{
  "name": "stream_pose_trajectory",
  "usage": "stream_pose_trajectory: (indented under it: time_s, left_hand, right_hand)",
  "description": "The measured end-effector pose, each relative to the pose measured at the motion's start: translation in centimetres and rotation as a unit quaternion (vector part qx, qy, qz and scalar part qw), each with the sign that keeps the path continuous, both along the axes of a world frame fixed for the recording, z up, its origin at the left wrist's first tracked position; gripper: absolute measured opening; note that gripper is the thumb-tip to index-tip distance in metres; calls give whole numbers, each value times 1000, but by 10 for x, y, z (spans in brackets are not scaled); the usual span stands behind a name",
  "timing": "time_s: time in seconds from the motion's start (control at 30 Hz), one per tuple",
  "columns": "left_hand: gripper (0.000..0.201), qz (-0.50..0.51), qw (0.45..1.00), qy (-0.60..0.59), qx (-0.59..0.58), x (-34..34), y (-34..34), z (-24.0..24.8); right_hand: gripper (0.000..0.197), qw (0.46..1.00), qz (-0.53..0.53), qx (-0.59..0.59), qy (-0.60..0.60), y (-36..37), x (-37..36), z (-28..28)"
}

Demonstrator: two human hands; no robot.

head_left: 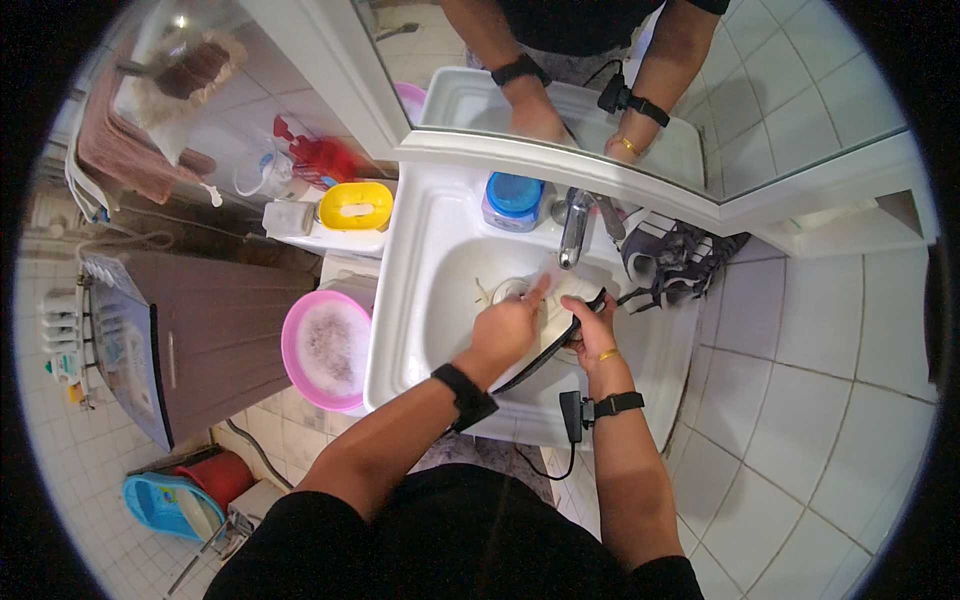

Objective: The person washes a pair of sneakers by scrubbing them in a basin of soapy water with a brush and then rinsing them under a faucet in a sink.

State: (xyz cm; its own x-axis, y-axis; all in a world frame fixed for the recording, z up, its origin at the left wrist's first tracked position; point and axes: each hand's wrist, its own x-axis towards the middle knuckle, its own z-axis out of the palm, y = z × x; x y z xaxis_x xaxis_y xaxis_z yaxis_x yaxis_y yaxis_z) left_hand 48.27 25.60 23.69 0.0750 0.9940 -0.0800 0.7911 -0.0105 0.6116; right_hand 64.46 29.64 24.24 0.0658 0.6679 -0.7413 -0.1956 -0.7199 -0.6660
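My right hand (592,328) grips a long, pale, flat piece with a black edge (560,335), which looks like a shoe insole, over the white sink (430,290). The thumb lies on its upper side, and its dark edge slants toward the lower left. My left hand (508,330) is close beside the piece, index finger stretched out toward its far end under the faucet (574,228). The other left fingers are curled and partly hidden; nothing shows in them. A grey and white shoe (668,262) with dark laces sits on the sink's right rim.
A blue-lidded tub (513,200) stands behind the basin. Left of the sink are a pink basin of suds (328,350), a yellow soap dish (356,206) and a washing machine (220,340). The mirror cabinet (560,165) overhangs the back edge.
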Motion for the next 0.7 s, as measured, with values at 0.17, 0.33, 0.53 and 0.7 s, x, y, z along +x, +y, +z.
stream_pose_trajectory:
  time_s: [0.17,0.33,0.53,0.7]
  left_hand:
    - [51,0,997,78,21,-12,21,1]
    - [53,17,999,43,18,-10,15,18]
    - [54,-17,996,67,-56,-26,1,-16]
    - [59,-21,997,76,-9,2,-33,5]
  right_hand:
    - [93,995,7,92,25,-8,-12,-9]
    - [92,994,-24,111,6,-13,-5,-23]
    - [84,996,-47,55,58,-15,-9,-11]
    - [86,995,-77,38,54,-13,-3,-12]
